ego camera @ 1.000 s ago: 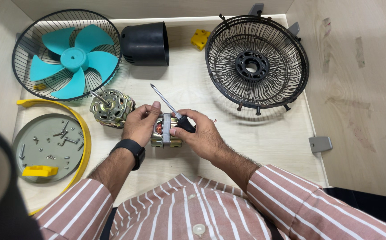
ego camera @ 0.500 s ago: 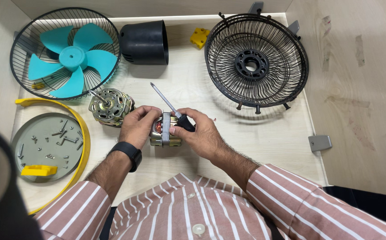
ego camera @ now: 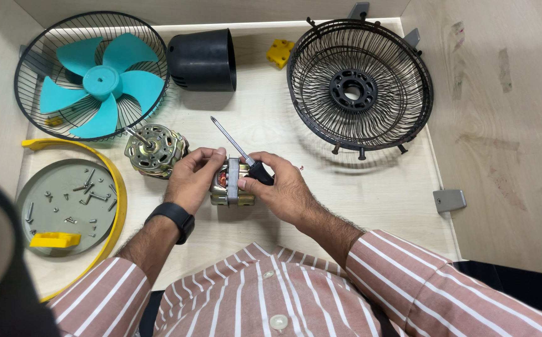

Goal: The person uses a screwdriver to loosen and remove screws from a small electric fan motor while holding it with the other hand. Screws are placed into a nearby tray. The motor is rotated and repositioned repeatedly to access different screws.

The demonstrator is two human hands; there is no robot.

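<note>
Hands (ego camera: 193, 178) — two — one stator (ego camera: 231, 184), one screwdriver (ego camera: 236, 146)

No packages, labels, signs or screens can be seen on the work surface or among the fan parts laid out there. A black band is worn on the left wrist, but its face cannot be made out from this angle.
</note>
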